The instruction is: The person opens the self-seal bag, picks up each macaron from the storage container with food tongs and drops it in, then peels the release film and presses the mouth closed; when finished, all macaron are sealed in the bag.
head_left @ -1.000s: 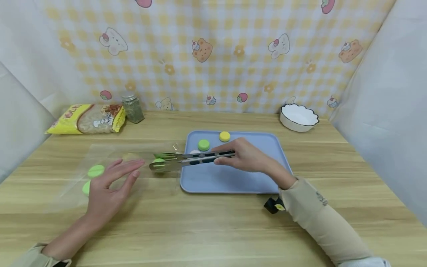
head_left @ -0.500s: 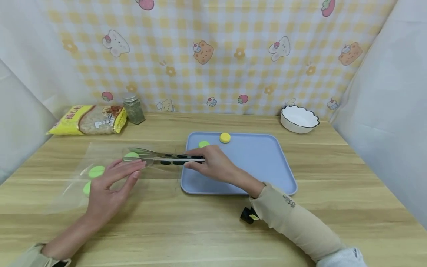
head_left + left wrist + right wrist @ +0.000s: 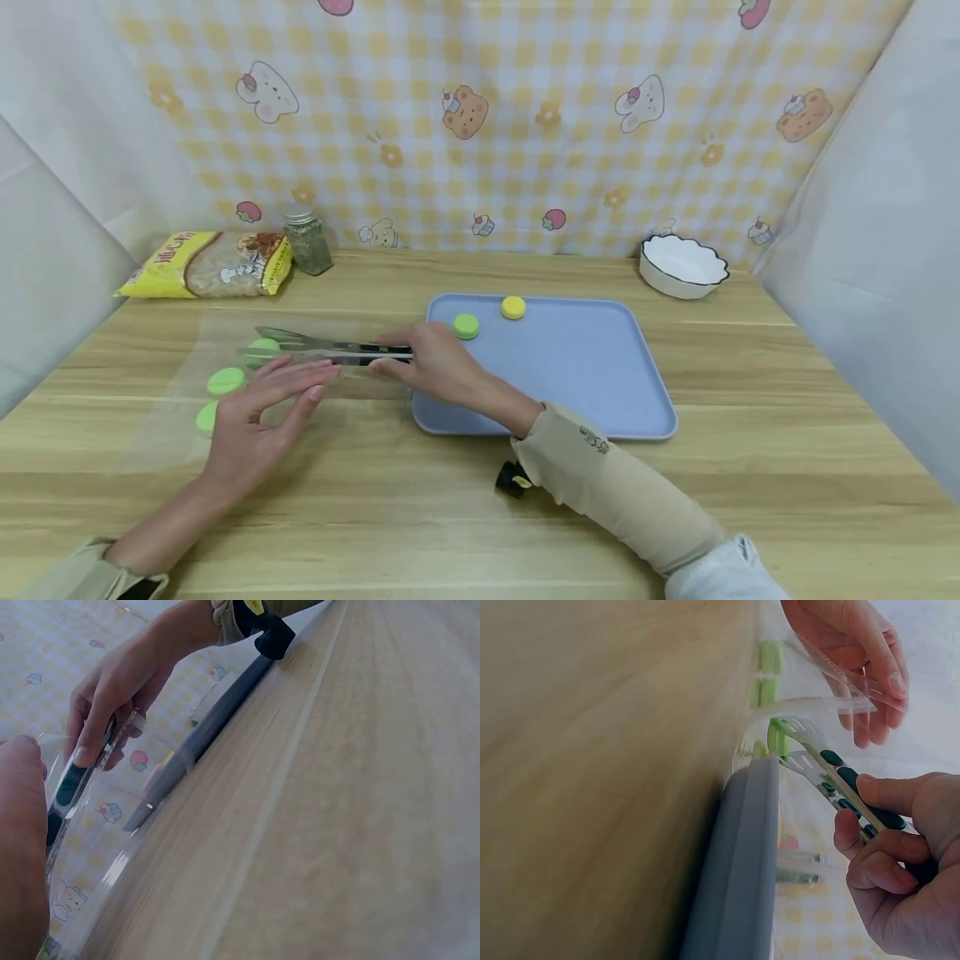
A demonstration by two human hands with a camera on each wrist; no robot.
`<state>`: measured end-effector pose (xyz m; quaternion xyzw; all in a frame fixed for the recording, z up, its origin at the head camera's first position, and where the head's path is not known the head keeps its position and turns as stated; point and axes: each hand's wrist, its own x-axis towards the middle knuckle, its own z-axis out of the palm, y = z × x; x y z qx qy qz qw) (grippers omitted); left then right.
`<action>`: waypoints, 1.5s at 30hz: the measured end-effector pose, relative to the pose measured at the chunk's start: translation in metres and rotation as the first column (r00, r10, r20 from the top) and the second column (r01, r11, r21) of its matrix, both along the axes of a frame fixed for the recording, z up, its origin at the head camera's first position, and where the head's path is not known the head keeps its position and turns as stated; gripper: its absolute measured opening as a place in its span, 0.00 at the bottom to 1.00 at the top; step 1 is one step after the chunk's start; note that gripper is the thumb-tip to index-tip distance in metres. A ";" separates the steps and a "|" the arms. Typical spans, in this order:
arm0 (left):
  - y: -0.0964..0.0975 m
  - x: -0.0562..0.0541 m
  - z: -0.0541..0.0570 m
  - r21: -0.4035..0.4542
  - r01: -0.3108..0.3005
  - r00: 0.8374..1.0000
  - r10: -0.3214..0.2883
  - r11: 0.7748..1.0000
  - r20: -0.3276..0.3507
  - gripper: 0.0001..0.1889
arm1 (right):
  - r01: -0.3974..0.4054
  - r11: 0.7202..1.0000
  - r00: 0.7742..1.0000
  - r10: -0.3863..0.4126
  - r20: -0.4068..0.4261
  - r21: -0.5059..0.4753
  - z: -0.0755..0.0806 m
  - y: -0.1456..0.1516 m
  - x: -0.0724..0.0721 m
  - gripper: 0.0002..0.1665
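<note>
My right hand (image 3: pixel 442 358) grips metal tongs (image 3: pixel 360 350) with dark grip pads, reaching left past the tray. The tongs' tips lie around a green macaron (image 3: pixel 263 348) in a clear plastic container (image 3: pixel 382 390). Two more green macarons (image 3: pixel 227 382) sit nearer the front, the closest partly behind my left hand (image 3: pixel 262 425). In the right wrist view, that hand holds a clear plastic lid (image 3: pixel 831 673) between thumb and fingers, raised over the macarons. A green macaron (image 3: pixel 466 326) and a yellow macaron (image 3: pixel 513 307) rest on the blue tray (image 3: pixel 570 375).
At the back left lie a yellow food bag (image 3: pixel 225 265) and a glass jar of dried herbs (image 3: pixel 307 243). A white scalloped bowl (image 3: pixel 682 267) stands at the back right. A checked curtain (image 3: pixel 570 167) hangs behind the wooden table (image 3: pixel 420 517).
My right hand has moved left with the tongs, carrying a green macaron from beside the tray to the container's back left. My left hand has stayed nearly still.
</note>
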<state>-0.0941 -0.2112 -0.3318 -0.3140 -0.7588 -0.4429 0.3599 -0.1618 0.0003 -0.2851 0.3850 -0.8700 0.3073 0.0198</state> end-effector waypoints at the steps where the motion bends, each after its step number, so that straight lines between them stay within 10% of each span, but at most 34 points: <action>1: 0.000 0.000 0.000 0.002 0.005 1.000 -0.005 1.000 -0.003 0.09 | 0.000 1.000 1.000 0.000 -0.007 0.007 0.000 -0.003 -0.001 0.21; 23: 0.003 -0.002 0.006 0.009 -0.008 1.000 0.008 1.000 -0.026 0.10 | -0.009 0.997 0.999 0.006 0.042 0.075 0.004 0.001 -0.005 0.24; 45: 0.005 0.004 0.014 0.078 -0.056 0.997 0.060 0.995 -0.046 0.10 | 0.078 0.996 0.988 -0.081 0.132 0.033 0.055 0.179 0.016 0.23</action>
